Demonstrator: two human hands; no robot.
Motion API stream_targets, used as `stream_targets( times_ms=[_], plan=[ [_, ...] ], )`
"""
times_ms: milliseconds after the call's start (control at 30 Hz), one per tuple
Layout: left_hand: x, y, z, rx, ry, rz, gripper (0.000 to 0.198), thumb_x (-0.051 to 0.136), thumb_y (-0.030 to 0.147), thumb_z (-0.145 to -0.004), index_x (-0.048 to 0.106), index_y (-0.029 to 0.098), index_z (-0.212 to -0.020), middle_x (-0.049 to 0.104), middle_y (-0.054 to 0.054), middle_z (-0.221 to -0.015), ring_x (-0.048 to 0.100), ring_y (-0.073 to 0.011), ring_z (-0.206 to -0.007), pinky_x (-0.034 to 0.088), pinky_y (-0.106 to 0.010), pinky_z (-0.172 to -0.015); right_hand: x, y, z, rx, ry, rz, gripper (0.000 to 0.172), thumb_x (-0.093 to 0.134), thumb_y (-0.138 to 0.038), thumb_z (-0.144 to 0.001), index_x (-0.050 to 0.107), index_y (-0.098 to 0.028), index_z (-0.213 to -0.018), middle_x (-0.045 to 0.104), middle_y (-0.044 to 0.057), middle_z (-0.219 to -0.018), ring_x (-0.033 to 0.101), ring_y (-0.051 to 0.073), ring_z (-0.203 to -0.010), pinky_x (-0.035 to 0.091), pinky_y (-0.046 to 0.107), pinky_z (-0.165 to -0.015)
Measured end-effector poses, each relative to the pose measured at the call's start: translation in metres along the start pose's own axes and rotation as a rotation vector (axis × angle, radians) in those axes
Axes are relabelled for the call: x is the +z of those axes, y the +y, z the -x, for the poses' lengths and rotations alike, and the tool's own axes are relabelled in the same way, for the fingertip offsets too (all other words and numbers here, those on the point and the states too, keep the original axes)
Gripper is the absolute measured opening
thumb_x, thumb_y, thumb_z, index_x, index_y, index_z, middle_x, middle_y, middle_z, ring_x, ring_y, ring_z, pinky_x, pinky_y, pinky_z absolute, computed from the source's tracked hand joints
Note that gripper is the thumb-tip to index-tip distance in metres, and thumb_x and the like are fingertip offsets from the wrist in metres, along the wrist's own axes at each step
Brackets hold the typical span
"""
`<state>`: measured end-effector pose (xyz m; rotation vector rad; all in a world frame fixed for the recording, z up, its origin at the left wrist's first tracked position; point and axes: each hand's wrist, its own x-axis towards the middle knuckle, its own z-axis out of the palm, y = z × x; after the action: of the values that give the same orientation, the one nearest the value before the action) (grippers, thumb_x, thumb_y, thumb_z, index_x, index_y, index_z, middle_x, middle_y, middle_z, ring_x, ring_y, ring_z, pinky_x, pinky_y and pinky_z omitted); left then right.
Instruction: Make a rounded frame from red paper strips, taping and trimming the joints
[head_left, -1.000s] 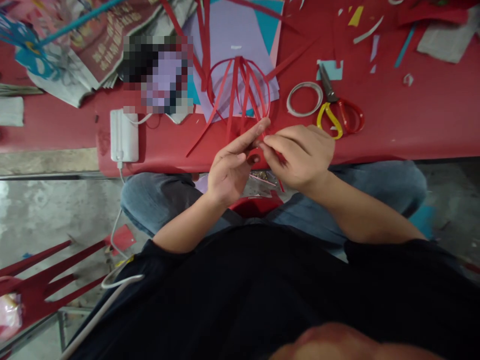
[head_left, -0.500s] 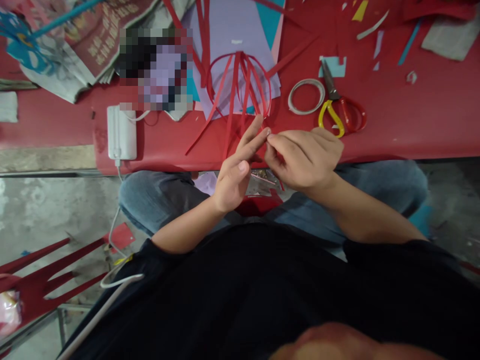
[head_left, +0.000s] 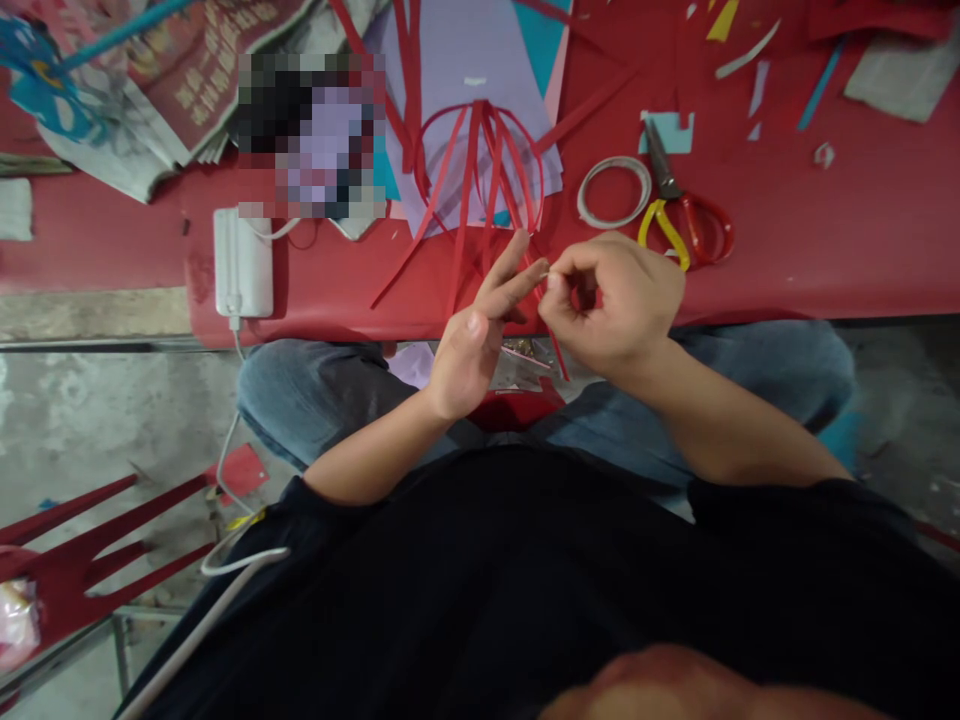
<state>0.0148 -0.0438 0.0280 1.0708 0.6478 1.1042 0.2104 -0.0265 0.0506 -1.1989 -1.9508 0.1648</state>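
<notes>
My left hand (head_left: 472, 345) is in front of the table edge, its fingers stretched out and apart. A small pale strip (head_left: 547, 274), perhaps tape, spans the short space at the tip of its forefinger. My right hand (head_left: 615, 300) pinches that strip between thumb and forefinger, the other fingers curled in. Just beyond the hands lies a red paper-strip loop (head_left: 541, 180) with several long red strips (head_left: 467, 190) fanning toward me. One red strip (head_left: 556, 345) hangs below the hands; what holds it is hidden.
Purple paper sheets (head_left: 457, 50) lie under the strips. A tape roll (head_left: 581, 195) and scissors with yellow and red handles (head_left: 670, 190) are to the right. A white power bank (head_left: 244, 265) with a cable, newspapers (head_left: 161, 165) and a blue paper shape (head_left: 56, 90) occupy the left.
My right hand has drawn slightly right, away from the left forefinger tip, and the pale strip now shows between them. My left hand has barely moved.
</notes>
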Motion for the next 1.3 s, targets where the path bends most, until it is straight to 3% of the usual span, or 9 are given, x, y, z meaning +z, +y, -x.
stream_targets(
  times_ms=[100,200,400,500,700,933,1033,1133,1300],
  plan=[
    [-0.001,-0.002,0.0,0.02,-0.021,0.005,0.077,0.052,0.093,-0.1,0.08,0.038,-0.147,0.047,0.002,-0.188,0.036,-0.0381,-0.18,0.05,-0.053,-0.136,-0.003,-0.003,0.0,0.118,-0.057,-0.036,0.009,0.065,-0.026,-0.107,0.07,-0.033,-0.103,0.078,0.004,-0.09,0.065,0.023,-0.074,0.056,0.048,-0.077],
    [-0.003,-0.005,0.001,0.048,-0.045,0.015,0.076,0.048,0.09,-0.102,0.079,0.039,-0.149,0.039,0.004,-0.192,0.033,-0.0381,-0.182,0.049,-0.052,-0.136,-0.004,-0.007,-0.002,0.186,-0.034,-0.072,0.008,0.068,-0.027,-0.102,0.068,-0.033,-0.097,0.078,0.004,-0.087,0.065,0.022,-0.074,0.057,0.045,-0.072],
    [-0.002,-0.006,0.002,0.048,0.052,-0.081,0.073,0.05,0.088,-0.104,0.083,0.035,-0.142,0.051,-0.002,-0.186,0.046,-0.0401,-0.175,0.055,-0.053,-0.127,0.001,-0.012,-0.009,0.163,0.081,-0.27,0.012,0.067,-0.027,-0.097,0.061,-0.027,-0.087,0.067,-0.003,-0.072,0.059,0.014,-0.059,0.051,0.034,-0.058],
    [-0.004,-0.008,0.001,0.097,0.045,-0.142,0.063,0.063,0.081,-0.102,0.083,0.038,-0.142,0.055,-0.001,-0.183,0.046,-0.0408,-0.175,0.053,-0.057,-0.131,0.005,-0.007,-0.007,0.23,0.031,-0.324,0.019,0.069,-0.034,-0.105,0.061,-0.027,-0.089,0.065,-0.002,-0.072,0.058,0.013,-0.057,0.051,0.033,-0.057],
    [-0.01,-0.014,0.001,0.161,0.042,-0.16,0.047,0.081,0.056,-0.098,0.084,0.039,-0.142,0.056,0.001,-0.182,0.043,-0.0369,-0.177,0.039,-0.058,-0.146,0.005,0.005,-0.009,0.304,-0.077,-0.494,0.026,0.075,-0.042,-0.107,0.067,-0.026,-0.088,0.066,-0.001,-0.073,0.059,0.013,-0.058,0.049,0.031,-0.051],
    [-0.013,-0.015,0.001,0.169,0.139,-0.191,0.036,0.08,0.051,-0.098,0.088,0.039,-0.13,0.064,0.0,-0.175,0.054,-0.0385,-0.169,0.051,-0.058,-0.133,-0.01,0.018,-0.023,0.402,-0.277,-0.632,0.027,0.083,-0.051,-0.104,0.08,-0.025,-0.095,0.069,-0.001,-0.072,0.053,0.012,-0.051,0.043,0.03,-0.045],
    [-0.014,-0.016,0.002,0.155,0.147,-0.197,0.036,0.078,0.046,-0.097,0.088,0.039,-0.131,0.062,0.001,-0.176,0.056,-0.0382,-0.166,0.057,-0.053,-0.123,-0.013,0.014,-0.022,0.345,-0.21,-0.519,0.026,0.077,-0.051,-0.108,0.082,-0.027,-0.1,0.074,0.001,-0.078,0.059,0.015,-0.058,0.052,0.034,-0.054],
    [-0.015,-0.018,0.002,0.155,0.137,-0.193,0.039,0.077,0.043,-0.097,0.086,0.039,-0.135,0.06,0.001,-0.178,0.054,-0.0381,-0.169,0.056,-0.052,-0.123,-0.017,0.005,-0.018,0.181,-0.151,-0.326,0.02,0.072,-0.044,-0.109,0.083,-0.028,-0.105,0.08,0.003,-0.09,0.068,0.02,-0.073,0.06,0.04,-0.069],
    [-0.014,-0.016,0.003,0.183,0.147,-0.291,0.042,0.075,0.034,-0.095,0.087,0.036,-0.135,0.059,0.0,-0.179,0.057,-0.035,-0.165,0.049,-0.053,-0.134,-0.019,0.001,-0.012,0.064,-0.265,-0.146,0.013,0.07,-0.033,-0.109,0.081,-0.032,-0.115,0.082,0.007,-0.106,0.072,0.026,-0.087,0.059,0.048,-0.081]
  ],
)
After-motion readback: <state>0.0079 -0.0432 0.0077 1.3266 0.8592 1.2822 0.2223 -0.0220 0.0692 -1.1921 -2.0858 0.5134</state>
